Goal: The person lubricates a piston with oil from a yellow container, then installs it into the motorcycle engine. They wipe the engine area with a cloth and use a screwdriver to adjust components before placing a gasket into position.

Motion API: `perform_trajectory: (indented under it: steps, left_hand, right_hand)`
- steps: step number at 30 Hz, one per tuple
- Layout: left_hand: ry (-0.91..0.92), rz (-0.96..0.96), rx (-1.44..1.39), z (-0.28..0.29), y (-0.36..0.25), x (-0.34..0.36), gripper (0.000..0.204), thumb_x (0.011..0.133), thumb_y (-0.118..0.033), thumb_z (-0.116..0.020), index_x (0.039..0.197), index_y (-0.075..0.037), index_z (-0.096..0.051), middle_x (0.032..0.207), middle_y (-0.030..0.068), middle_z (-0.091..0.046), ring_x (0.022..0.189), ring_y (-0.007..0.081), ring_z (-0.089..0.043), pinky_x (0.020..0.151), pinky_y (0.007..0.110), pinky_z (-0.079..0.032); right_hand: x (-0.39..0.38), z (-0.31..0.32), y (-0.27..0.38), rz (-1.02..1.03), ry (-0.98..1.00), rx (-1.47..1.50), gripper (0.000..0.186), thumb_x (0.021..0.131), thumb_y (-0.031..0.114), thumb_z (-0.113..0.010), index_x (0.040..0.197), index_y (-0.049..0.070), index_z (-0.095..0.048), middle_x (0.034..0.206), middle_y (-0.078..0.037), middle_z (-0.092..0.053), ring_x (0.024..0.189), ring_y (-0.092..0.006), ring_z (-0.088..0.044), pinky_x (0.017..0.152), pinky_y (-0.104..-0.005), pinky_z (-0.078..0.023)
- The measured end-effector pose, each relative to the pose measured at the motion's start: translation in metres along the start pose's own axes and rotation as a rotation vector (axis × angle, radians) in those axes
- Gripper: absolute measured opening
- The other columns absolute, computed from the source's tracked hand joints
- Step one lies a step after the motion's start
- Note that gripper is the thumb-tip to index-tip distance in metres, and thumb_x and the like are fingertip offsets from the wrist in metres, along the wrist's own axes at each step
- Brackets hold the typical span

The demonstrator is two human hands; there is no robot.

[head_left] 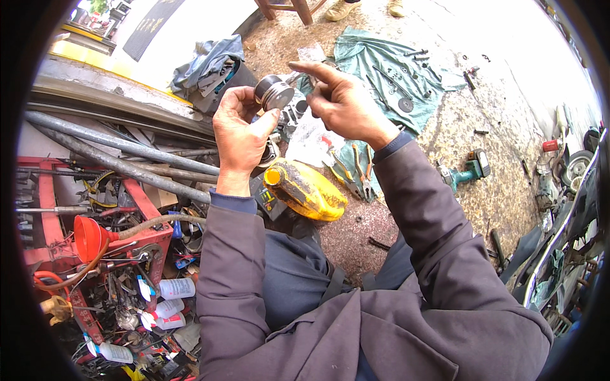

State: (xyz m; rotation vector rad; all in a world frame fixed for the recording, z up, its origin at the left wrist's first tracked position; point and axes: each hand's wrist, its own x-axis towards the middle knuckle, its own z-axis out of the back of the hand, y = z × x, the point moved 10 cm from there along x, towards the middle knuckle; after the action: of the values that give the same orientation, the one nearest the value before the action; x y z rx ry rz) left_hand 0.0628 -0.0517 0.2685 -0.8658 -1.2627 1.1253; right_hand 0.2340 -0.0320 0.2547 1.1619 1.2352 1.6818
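My left hand [243, 136] holds a small silver piston with dark top [274, 93] between thumb and fingers, tilted. Just right of it, my right hand [343, 105] has its index finger stretched out over the piston's side and the other fingers curled; whatever they may hold, I cannot make out. Beneath both hands lie a clear plastic bag [305, 145] and metal parts, partly hidden. A yellow jug [311, 193] lies below, beside pliers [365, 181]. Farther back a green cloth [387, 63] carries several dark parts and tools.
A red rack [136, 241] crowded with tools, bottles and a red funnel [88, 238] stands left, under long metal pipes [127, 165]. A cordless drill [464, 171] lies right. Behind are a bin with rags [213, 63], a wooden stool [292, 9] and another person's shoes [340, 11].
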Motion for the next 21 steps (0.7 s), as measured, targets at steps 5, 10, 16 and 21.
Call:
perform_trajectory:
  steps: [5, 10, 16, 21]
  left_hand:
    - [-0.031, 0.005, -0.041, 0.002, 0.0, 0.002, 0.033, 0.075, 0.01, -0.073, 0.101, 0.0, -0.056, 0.091, 0.004, -0.064, 0.08, 0.0096, -0.062, 0.074, 0.023, -0.052]
    - [-0.121, 0.025, -0.103, 0.022, 0.0, -0.001, 0.032, 0.076, 0.01, -0.072, 0.102, 0.0, -0.057, 0.094, 0.0053, -0.066, 0.084, 0.0104, -0.063, 0.078, 0.024, -0.052]
    - [-0.197, 0.04, -0.138, 0.055, -0.008, -0.011, 0.03, 0.078, 0.01, -0.068, 0.105, 0.002, -0.057, 0.096, 0.0067, -0.066, 0.084, 0.0112, -0.063, 0.077, 0.023, -0.051]
    - [-0.249, 0.102, -0.154, 0.075, -0.004, -0.023, 0.036, 0.078, 0.013, -0.066, 0.111, 0.002, -0.055, 0.099, 0.0082, -0.065, 0.086, 0.0119, -0.063, 0.079, 0.023, -0.051]
  right_hand:
    - [-0.005, -0.006, -0.002, -0.074, 0.076, 0.233, 0.051, 0.09, -0.001, -0.052, 0.139, 0.011, -0.053, 0.066, 0.004, -0.053, 0.052, -0.0031, -0.048, 0.047, -0.0208, -0.042]
    - [-0.004, 0.009, -0.057, -0.261, 0.028, 0.406, 0.041, 0.093, 0.003, -0.054, 0.134, 0.006, -0.055, 0.069, 0.0, -0.055, 0.052, -0.0064, -0.049, 0.045, -0.0228, -0.042]
    - [0.025, -0.021, -0.217, -0.541, 0.238, -0.104, 0.053, 0.085, 0.008, -0.054, 0.137, 0.007, -0.053, 0.072, -0.007, -0.062, 0.056, -0.0156, -0.058, 0.052, -0.0303, -0.051]
    - [0.068, -0.061, -0.301, -0.196, 0.254, -0.668, 0.064, 0.08, 0.014, -0.061, 0.143, 0.021, -0.048, 0.128, -0.025, -0.053, 0.117, -0.0398, -0.054, 0.1, -0.0431, -0.045]
